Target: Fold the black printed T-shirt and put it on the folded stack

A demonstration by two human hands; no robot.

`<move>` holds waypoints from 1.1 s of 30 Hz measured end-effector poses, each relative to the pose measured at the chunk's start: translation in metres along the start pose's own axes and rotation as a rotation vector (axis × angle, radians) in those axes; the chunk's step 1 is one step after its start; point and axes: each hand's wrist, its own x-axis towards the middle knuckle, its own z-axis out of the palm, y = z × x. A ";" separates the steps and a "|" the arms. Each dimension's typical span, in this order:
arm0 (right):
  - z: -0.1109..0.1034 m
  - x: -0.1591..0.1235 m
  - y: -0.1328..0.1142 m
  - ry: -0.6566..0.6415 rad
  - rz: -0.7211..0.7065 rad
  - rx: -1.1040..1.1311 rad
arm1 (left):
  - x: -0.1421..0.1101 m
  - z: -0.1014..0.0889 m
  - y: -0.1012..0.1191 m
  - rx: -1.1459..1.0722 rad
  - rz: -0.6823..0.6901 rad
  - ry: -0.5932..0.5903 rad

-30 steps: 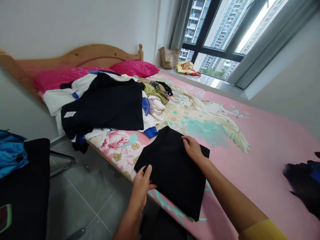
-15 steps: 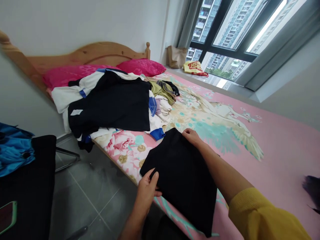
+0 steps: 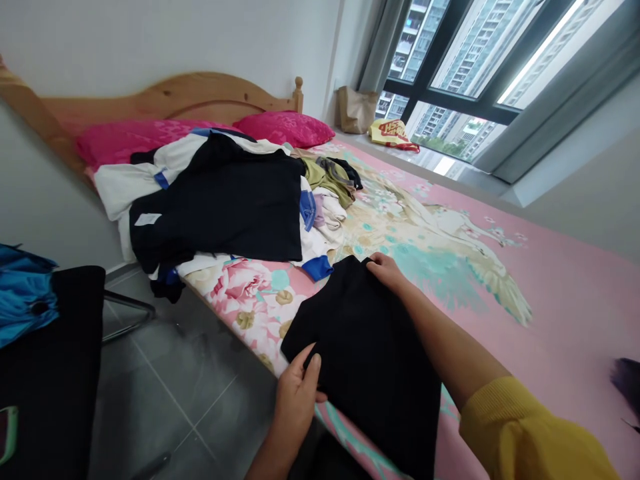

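Observation:
A black shirt (image 3: 370, 360) lies spread along the near edge of the bed, its neckline toward the headboard. My left hand (image 3: 299, 390) pinches the shirt's left edge between thumb and fingers. At the upper right corner, my right hand (image 3: 386, 272) has its fingers closed on the shirt's shoulder edge. Just beyond, a second black garment (image 3: 240, 207) with a small white label lies over a heap of white and blue clothes (image 3: 127, 185). Olive clothing (image 3: 327, 180) sits at the heap's right side.
The bed has a pink patterned sheet (image 3: 560, 293), pink pillows (image 3: 285, 129) and a wooden headboard (image 3: 210, 93). A paper bag (image 3: 357, 110) and yellow bag (image 3: 393, 132) stand by the window. At left is a black chair (image 3: 75, 333) with blue fabric (image 3: 25, 293) and a green-cased phone (image 3: 7, 433).
My view has shifted slightly. Both hands keep their hold on the black shirt, and its lower end has moved a little to the right in view.

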 end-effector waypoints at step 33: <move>0.005 -0.053 0.048 0.110 0.129 -0.199 | 0.033 -0.042 -0.009 1.434 0.984 0.157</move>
